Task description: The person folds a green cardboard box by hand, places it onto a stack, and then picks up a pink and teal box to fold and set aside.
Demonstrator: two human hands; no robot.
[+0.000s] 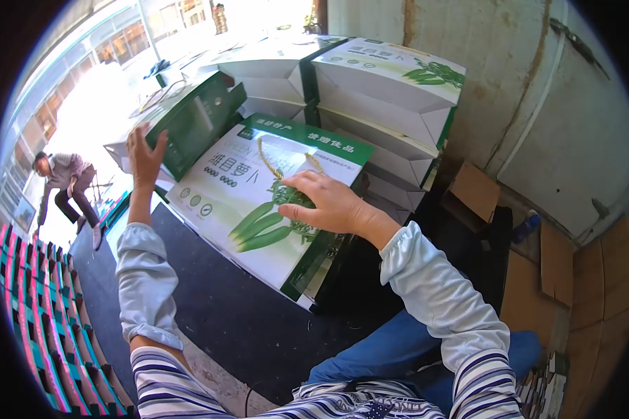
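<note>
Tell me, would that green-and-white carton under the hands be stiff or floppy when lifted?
Probably stiff: the carton shows flat faces and sharp edges under the right hand. The open flap by the left hand may swing. The rope handle suggests moderate weight.

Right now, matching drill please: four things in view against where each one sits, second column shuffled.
Things:
1. left hand
2. right hand
3. blue bottle
4. stack of boxes

Places:
A. low down among brown cardboard
B. flat on the printed box
C. behind the printed box, against the wall
D. on the raised green flap

Pairs: 1-D, 2-B, 3-A, 4-C
</note>
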